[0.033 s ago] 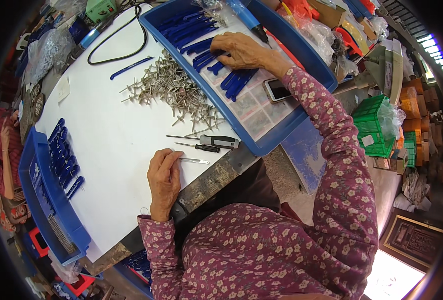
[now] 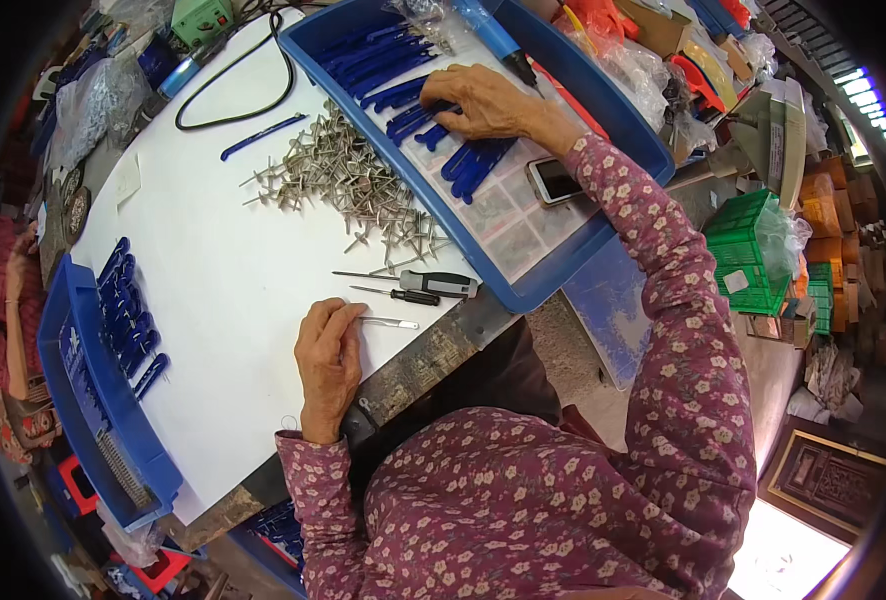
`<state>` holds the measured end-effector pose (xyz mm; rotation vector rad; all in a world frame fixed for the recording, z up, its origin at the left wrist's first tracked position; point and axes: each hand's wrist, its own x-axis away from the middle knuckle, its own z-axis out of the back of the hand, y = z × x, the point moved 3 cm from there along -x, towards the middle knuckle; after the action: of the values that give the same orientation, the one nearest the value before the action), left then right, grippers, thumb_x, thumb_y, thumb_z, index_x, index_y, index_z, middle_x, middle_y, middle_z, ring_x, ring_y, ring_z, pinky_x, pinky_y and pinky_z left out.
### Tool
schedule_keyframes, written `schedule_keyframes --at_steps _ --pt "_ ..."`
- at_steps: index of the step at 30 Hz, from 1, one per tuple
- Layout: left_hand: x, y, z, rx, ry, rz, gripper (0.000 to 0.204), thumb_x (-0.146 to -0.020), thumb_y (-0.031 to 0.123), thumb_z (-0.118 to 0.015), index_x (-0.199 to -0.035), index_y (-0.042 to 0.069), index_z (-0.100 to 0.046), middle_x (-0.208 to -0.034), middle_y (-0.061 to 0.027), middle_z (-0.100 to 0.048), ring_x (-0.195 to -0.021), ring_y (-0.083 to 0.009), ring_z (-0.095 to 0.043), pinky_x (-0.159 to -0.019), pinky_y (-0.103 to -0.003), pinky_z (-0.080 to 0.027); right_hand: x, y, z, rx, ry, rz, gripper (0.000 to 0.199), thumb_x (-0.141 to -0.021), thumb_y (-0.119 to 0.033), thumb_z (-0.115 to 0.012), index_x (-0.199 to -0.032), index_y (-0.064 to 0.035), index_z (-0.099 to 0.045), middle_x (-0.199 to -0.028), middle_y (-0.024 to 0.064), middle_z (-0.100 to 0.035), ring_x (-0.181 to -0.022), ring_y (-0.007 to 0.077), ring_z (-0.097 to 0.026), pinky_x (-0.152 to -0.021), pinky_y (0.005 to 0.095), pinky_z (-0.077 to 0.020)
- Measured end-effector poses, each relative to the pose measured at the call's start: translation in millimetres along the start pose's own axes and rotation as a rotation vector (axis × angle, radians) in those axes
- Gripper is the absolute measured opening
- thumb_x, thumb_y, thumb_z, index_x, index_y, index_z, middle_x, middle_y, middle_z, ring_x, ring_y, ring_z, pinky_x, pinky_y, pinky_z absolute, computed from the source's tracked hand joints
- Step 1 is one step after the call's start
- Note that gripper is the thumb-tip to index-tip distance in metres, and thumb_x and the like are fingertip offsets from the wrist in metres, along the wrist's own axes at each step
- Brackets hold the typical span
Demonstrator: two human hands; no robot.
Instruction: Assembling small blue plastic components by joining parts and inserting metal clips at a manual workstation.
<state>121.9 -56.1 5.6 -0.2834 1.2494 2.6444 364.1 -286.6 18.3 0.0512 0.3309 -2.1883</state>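
My right hand (image 2: 478, 103) is in the large blue tray (image 2: 523, 290), fingers bent down around slim blue pieces (image 2: 408, 122). Its fingertips are partly hidden, and more blue pieces (image 2: 478, 165) lie beside it in rows. On the white tabletop rests my left hand (image 2: 328, 360), its fingers curled and pressed together. What they pinch, if anything, is hidden. A slim silver metal tool (image 2: 393, 322) lies right at its fingertips. Beyond that are a small black screwdriver (image 2: 408, 296) and a larger grey-and-black screwdriver (image 2: 438, 284).
A pile of metal cross-shaped pins (image 2: 353, 180) lies against the tray. One blue piece (image 2: 263, 135) lies near a black cable (image 2: 288, 75). A phone (image 2: 555, 180) sits in the tray. Another blue tray (image 2: 103, 400) with blue pieces stands at left, near another person's arm (image 2: 15, 320).
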Motion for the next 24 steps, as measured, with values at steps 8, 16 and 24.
schedule_keyframes --at_steps 8,16,24 --pt "-1 -1 0 -0.014 0.0 -0.006 0.017 -0.078 -0.009 -0.051 -0.091 -0.002 -0.06 -0.088 -0.0119 -0.054 -0.077 -0.0225 -0.056 -0.065 -0.026 -0.045 1 0 -6 -0.037 0.154 0.043 0.028 -0.076 -0.017 -0.049 -0.098 -0.0003 -0.053 -0.1 0.0141 -0.053 -0.088 0.0314 -0.054 -0.081 0.0398 -0.042" --pt "0 -1 1 -0.004 -0.007 0.022 0.018 -0.077 -0.01 -0.052 -0.091 -0.002 -0.06 -0.087 -0.0117 -0.054 -0.077 -0.0222 -0.056 -0.065 -0.026 -0.045 -2 3 3 -0.025 0.016 -0.024 0.028 -0.076 -0.025 -0.05 -0.088 -0.0002 -0.055 -0.09 0.0166 -0.055 -0.083 0.0337 -0.055 -0.075 0.0403 -0.0436" --pt "0 -2 0 -0.004 -0.009 0.023 0.018 -0.077 -0.01 -0.052 -0.09 -0.002 -0.06 -0.087 -0.0115 -0.054 -0.076 -0.0217 -0.056 -0.064 -0.026 -0.044 -15 10 -9 -0.052 0.152 -0.114 0.022 -0.082 -0.024 -0.05 -0.085 -0.0024 -0.051 -0.068 0.0186 -0.058 -0.066 0.0378 -0.057 -0.062 0.0464 -0.0432"
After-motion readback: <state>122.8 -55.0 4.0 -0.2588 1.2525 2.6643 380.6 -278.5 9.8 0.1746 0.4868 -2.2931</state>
